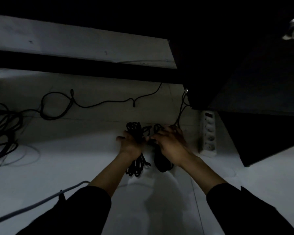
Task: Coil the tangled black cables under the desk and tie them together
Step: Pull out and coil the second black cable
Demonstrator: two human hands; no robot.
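Gripping a coiled black cable bundle (136, 131) in left hand (131, 143), fingers closed round its middle; right hand (170, 143) pinching a loop beside it, low over the floor (75, 158), power strip (209, 133) just right, loose cables (3, 122) far left

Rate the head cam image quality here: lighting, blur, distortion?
Head view: very dim, with the upper right near black; the coiled black cables merge into shadow between the left hand and right hand; soft detail throughout; wide-angle bending at the edges; no glare.
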